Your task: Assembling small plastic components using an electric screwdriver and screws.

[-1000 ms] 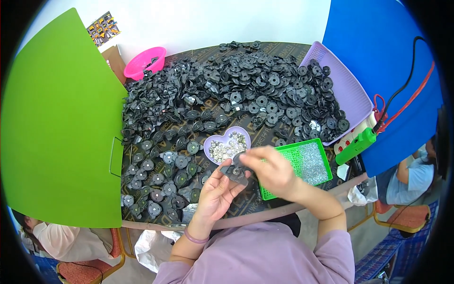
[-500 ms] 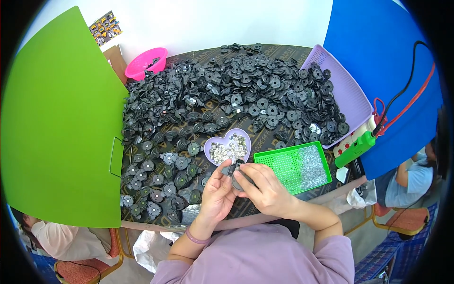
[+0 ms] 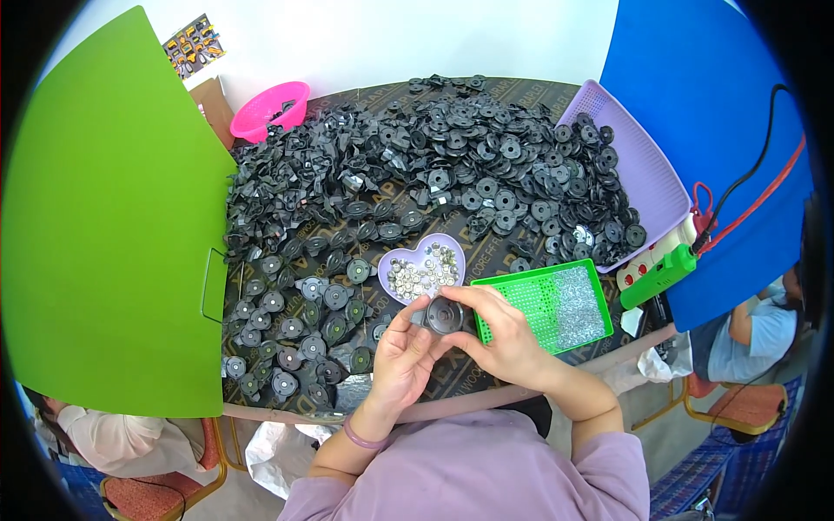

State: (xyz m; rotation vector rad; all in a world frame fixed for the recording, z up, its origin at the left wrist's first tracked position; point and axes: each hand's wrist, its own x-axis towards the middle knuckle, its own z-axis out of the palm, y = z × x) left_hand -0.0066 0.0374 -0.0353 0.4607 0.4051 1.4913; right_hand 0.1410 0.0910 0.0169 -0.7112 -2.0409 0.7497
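- A white wall (image 3: 417, 43) is at the back, with a green board (image 3: 113, 226) on the left and a blue board (image 3: 686, 122) on the right.
- The dark table (image 3: 482, 247) has shiny letters all over it.
- A big heap of black parts (image 3: 469, 143) covers the back.
- The purple basket (image 3: 638, 165) tips up, with black parts heaped over its left side.
- The green tray (image 3: 512, 308) has silver bits (image 3: 578, 308) on its right side.
- The pink bowl (image 3: 274, 113) has a few dark pieces.
- The heart dish (image 3: 401, 255) has little shiny pieces (image 3: 417, 278).
- The left hand (image 3: 404, 360) pinches one edge of a black round part (image 3: 445, 316), just below the dish.
- The right hand (image 3: 508, 339) curls its thumb and fingers around the other edge.
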